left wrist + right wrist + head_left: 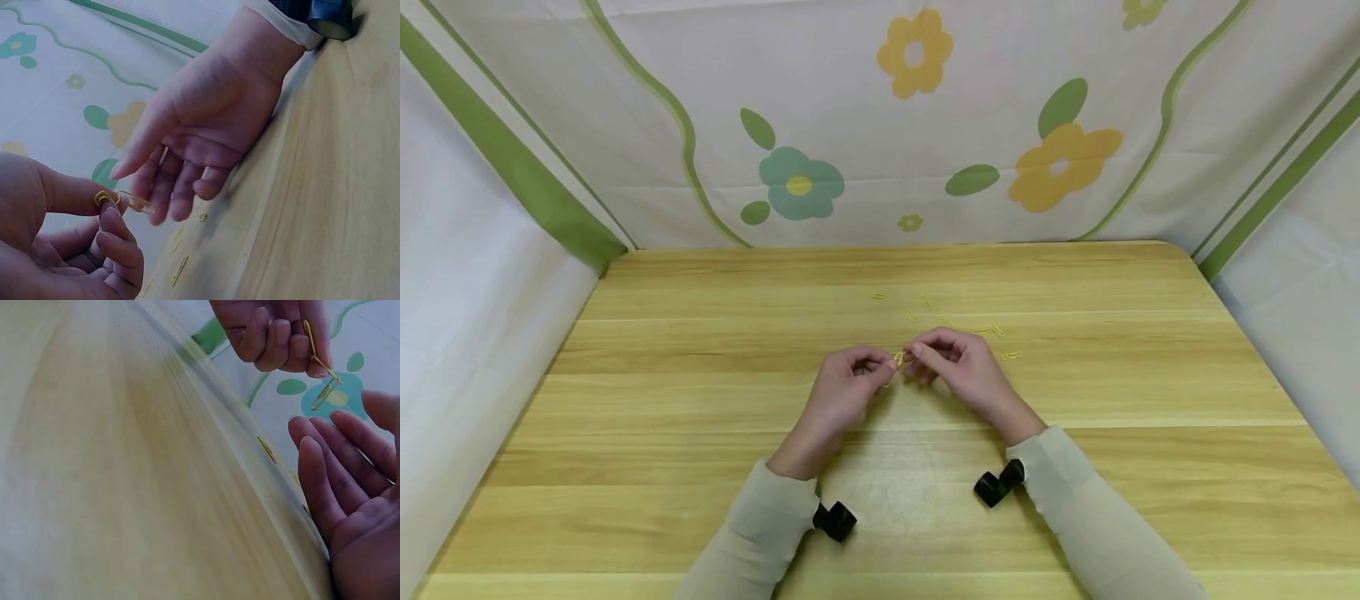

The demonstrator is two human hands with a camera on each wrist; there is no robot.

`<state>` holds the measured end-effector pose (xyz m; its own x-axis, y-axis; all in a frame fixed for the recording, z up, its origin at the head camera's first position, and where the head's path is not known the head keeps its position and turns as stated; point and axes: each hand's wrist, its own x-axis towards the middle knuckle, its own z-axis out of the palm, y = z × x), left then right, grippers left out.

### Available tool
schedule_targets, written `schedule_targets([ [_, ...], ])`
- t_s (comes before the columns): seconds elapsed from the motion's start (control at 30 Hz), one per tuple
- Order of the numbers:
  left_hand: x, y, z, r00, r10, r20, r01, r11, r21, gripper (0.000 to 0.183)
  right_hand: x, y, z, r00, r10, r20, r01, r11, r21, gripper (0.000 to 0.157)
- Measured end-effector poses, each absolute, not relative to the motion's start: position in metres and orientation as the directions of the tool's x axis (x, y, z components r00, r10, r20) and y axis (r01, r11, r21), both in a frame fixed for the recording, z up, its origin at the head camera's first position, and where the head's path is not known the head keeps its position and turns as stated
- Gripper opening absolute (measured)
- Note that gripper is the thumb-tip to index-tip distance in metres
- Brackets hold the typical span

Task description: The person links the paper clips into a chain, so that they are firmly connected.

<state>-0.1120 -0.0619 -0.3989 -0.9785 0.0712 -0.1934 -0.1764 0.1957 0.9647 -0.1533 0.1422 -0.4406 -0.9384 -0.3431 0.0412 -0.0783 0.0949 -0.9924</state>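
Thumb and fingertips of my left hand (pixel 850 383) pinch yellow paper clips (pixel 105 198) over the middle of the table. At least two appear hooked together, one sticking out from the pinch toward the other hand; in the right wrist view these clips (pixel 326 367) dangle below the left fingertips. My right hand (pixel 962 367) is close by on the right, its fingers (pixel 344 481) loosely bent and the thumb apart from them. Nothing shows in its grasp, and the clip's free end hangs just off its fingertips. A small yellow bit shows under the left hand, too small to tell.
Several loose yellow paper clips (pixel 997 331) lie scattered on the wooden table (pixel 700 400) beyond and to the right of the hands. A flowered white curtain (pixel 865 125) stands behind the far edge. Each wrist wears a black camera (pixel 837 522).
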Motion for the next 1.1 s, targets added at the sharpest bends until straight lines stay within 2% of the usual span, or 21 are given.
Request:
schedule_targets([
  [0.1, -0.1126, -0.0625, -0.3982, -0.977, 0.077, -0.199, -0.183, 0.178, 0.967, 0.015, -0.1531, 0.143, -0.4399, -0.931, -0.364, 0.023, -0.071, 0.117, -0.991, 0.019],
  [0.27, -0.1118, -0.0631, -0.3977, -0.977, 0.085, -0.195, -0.178, 0.173, 0.969, 0.013, -0.1522, 0.1442, -0.4406, -0.9, -0.436, 0.007, -0.089, 0.168, -0.982, 0.028],
  [0.53, -0.1108, -0.0641, -0.3992, -0.977, 0.101, -0.19, -0.169, 0.184, 0.968, 0.012, -0.1534, 0.142, -0.4448, -0.898, -0.44, 0.017, -0.101, 0.167, -0.981, 0.014],
  [0.73, -0.1113, -0.0665, -0.3994, -0.975, 0.104, -0.197, -0.174, 0.196, 0.965, 0.014, -0.1528, 0.1422, -0.4414, -0.909, -0.417, 0.005, -0.093, 0.19, -0.977, 0.014],
  [1.1, -0.112, -0.0684, -0.3982, -0.97, 0.129, -0.206, -0.154, 0.334, 0.93, 0.015, -0.1568, 0.1507, -0.4406, -0.94, -0.342, -0.002, -0.004, 0.019, -1.0, 0.018],
])
